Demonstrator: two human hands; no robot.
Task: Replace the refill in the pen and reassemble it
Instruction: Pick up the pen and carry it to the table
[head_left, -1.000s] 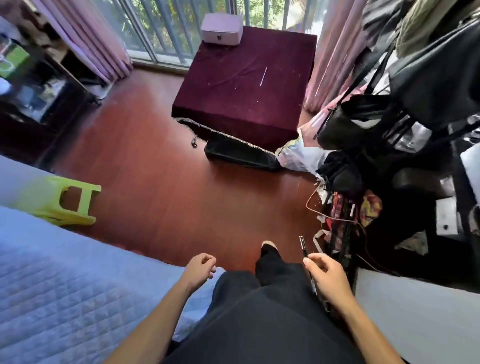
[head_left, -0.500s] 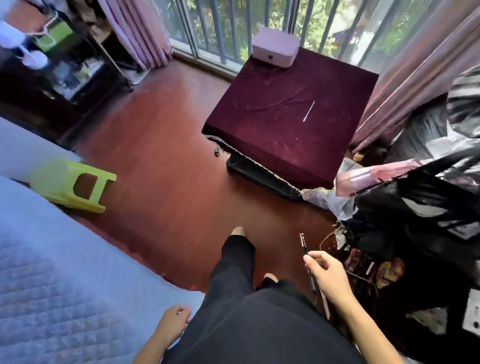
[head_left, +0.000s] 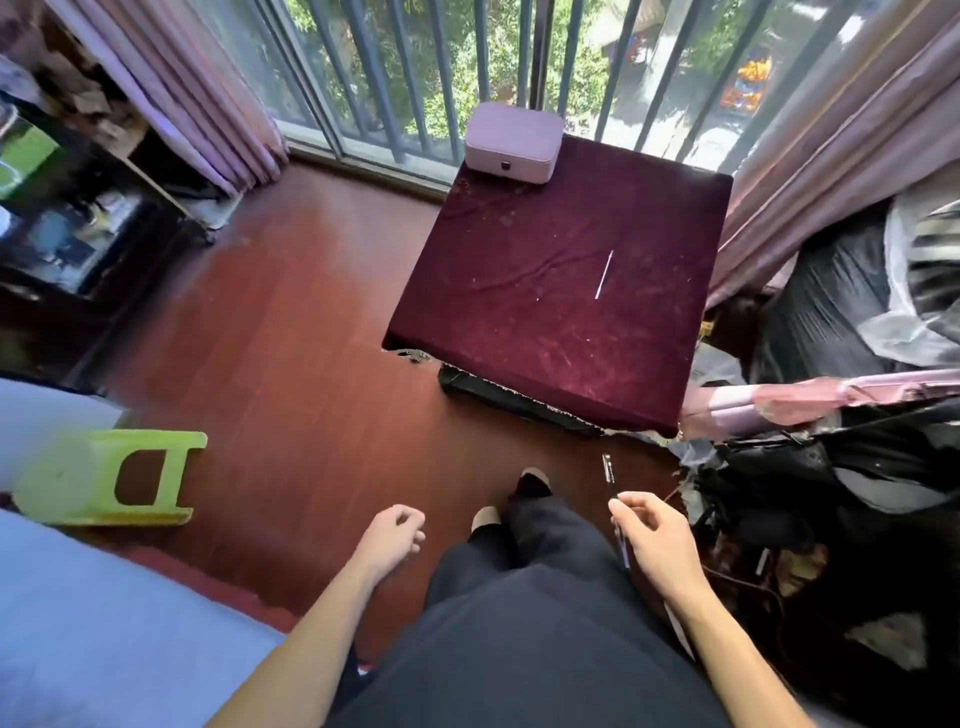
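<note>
Dark and slim, the pen (head_left: 614, 506) is pinched in the right hand (head_left: 657, 545), tip toward twelve o'clock, seemingly carried toward the maroon-clothed table (head_left: 519, 338), where a thin white refill (head_left: 603, 274) lies at one o'clock. Empty, the left hand (head_left: 392, 538) hangs loosely curled. Pale marks near the pen's tip may be print, too small to read.

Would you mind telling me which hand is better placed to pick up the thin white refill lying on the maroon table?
Left. The left hand is empty and loosely curled, while the right hand already holds the pen. The refill lies ahead on the table, beyond both hands.
</note>
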